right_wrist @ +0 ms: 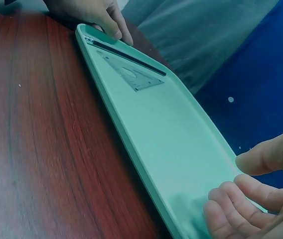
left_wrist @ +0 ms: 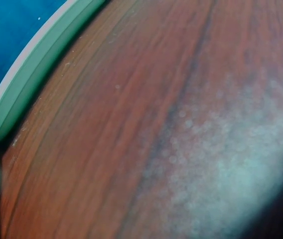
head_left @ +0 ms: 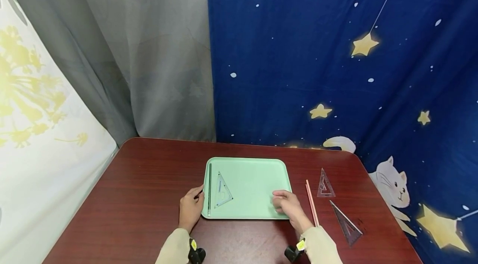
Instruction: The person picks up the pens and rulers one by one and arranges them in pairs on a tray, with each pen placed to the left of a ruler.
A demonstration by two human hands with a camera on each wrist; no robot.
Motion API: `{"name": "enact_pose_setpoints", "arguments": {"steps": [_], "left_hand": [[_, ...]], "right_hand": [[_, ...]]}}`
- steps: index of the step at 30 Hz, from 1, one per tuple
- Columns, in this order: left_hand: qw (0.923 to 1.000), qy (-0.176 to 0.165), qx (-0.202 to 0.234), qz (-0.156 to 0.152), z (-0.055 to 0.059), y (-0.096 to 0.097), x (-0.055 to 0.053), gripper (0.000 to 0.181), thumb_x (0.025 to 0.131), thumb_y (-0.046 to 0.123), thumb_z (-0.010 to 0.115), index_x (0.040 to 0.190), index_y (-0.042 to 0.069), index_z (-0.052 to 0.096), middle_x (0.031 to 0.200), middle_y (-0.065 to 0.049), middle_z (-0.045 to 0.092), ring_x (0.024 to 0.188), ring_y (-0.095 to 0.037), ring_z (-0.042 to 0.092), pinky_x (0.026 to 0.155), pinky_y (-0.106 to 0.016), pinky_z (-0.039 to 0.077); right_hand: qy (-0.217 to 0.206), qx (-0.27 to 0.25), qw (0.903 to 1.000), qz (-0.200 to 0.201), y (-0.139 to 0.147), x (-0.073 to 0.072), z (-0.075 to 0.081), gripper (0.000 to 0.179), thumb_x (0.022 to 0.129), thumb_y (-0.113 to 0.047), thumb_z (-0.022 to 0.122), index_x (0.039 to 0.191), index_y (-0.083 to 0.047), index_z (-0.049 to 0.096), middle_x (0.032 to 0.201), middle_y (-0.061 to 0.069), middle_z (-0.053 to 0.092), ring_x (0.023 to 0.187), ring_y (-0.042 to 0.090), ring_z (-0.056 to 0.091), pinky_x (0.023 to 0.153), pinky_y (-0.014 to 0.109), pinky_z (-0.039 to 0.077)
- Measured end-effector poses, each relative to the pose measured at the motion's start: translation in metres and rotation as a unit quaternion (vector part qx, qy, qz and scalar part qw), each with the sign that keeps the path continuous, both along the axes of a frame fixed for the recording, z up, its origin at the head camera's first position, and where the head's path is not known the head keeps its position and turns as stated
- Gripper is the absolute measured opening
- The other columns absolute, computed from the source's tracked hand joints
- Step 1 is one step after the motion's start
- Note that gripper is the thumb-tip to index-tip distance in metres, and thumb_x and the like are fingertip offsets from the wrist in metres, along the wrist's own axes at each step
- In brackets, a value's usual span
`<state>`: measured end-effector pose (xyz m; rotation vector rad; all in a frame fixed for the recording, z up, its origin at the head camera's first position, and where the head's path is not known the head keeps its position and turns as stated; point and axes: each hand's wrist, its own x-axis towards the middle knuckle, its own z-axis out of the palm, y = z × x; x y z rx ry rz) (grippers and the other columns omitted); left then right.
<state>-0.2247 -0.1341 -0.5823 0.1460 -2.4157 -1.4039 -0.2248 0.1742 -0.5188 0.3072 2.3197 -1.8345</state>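
Observation:
A light green tray [head_left: 254, 191] lies on the table, its low rim running all round. At its left rim is my left hand [head_left: 191, 209], thumb and fingers gripping the edge; the right wrist view shows this hand [right_wrist: 96, 15] at the tray's far end. Over the tray's right part is my right hand [head_left: 289, 208], fingers loosely bent and holding nothing; in its wrist view the thumb [right_wrist: 263, 157] stands apart from the fingers. Inside the tray on the left lie a thin black pencil [head_left: 210, 189] and a clear set square [head_left: 223, 193].
Right of the tray lie two pink sticks [head_left: 312, 204], side by side. Beyond them are a small clear set square [head_left: 325, 185] and a larger, darker set square [head_left: 347, 224]. The brown table [head_left: 149, 181] ends at grey and blue curtains [head_left: 298, 48] behind.

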Motion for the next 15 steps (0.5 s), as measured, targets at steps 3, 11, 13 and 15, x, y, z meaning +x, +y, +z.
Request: {"name": "enact_pose_setpoints", "arguments": {"steps": [3, 11, 13, 15], "left_hand": [[1.0000, -0.001, -0.001, 0.000, 0.001, 0.000, 0.001, 0.029, 0.093, 0.009, 0.059, 0.121, 0.004, 0.067, 0.116, -0.016, 0.066, 0.094, -0.029, 0.069, 0.075, -0.037, 0.056], [1.0000, -0.002, 0.003, -0.005, 0.001, -0.001, 0.001, 0.030, 0.093, 0.010, 0.059, 0.121, 0.004, 0.066, 0.118, -0.016, 0.065, 0.095, -0.029, 0.069, 0.076, -0.037, 0.056], [1.0000, -0.002, 0.004, -0.006, 0.001, -0.001, 0.001, 0.030, 0.093, 0.010, 0.059, 0.121, 0.004, 0.066, 0.118, -0.016, 0.065, 0.095, -0.029, 0.069, 0.076, -0.037, 0.056], [1.0000, -0.003, 0.004, -0.007, 0.000, -0.001, 0.001, 0.030, 0.093, 0.010, 0.059, 0.122, 0.005, 0.066, 0.118, -0.016, 0.065, 0.095, -0.029, 0.069, 0.076, -0.037, 0.056]], "right_hand": [[0.001, 0.004, 1.0000, -0.008, 0.005, 0.002, -0.001, 0.036, 0.080, 0.001, 0.059, 0.114, 0.013, 0.059, 0.098, 0.020, 0.068, 0.074, 0.012, 0.060, 0.065, 0.032, 0.053], [0.007, 0.006, 0.9997, -0.022, 0.018, 0.003, -0.002, 0.036, 0.082, 0.001, 0.060, 0.114, 0.016, 0.057, 0.096, 0.020, 0.069, 0.068, 0.012, 0.058, 0.061, 0.031, 0.051], [0.002, 0.008, 0.9996, -0.027, 0.021, 0.004, -0.003, 0.036, 0.081, 0.001, 0.059, 0.114, 0.015, 0.057, 0.094, 0.019, 0.069, 0.068, 0.012, 0.057, 0.060, 0.029, 0.050], [-0.002, 0.010, 0.9994, -0.033, 0.024, 0.006, -0.004, 0.035, 0.081, 0.002, 0.060, 0.114, 0.014, 0.058, 0.093, 0.017, 0.069, 0.068, 0.012, 0.057, 0.060, 0.029, 0.050]]}}
